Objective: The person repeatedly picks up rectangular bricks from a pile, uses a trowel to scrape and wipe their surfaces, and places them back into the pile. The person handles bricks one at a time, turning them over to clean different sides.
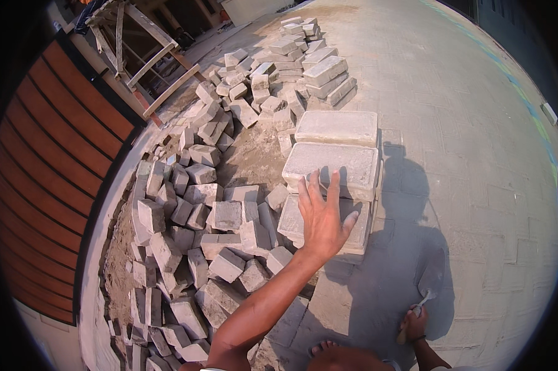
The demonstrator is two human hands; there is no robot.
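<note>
My left hand reaches out over a neat stack of grey paving bricks, its fingers spread and nothing held. The fingertips overlap the front face of an upper paving brick; whether they touch it I cannot tell. Under the palm sits a lower paving brick, partly covered by the hand. Another paving brick lies flat just beyond. At the lower right, my right hand is closed around the handle of a trowel, whose blade points away from me over the shaded pavement.
Loose paving bricks lie heaped on the left over sandy soil. More stacked bricks stand farther off. A brown slatted gate and a wooden trestle border the left side. Paved ground extends along the right.
</note>
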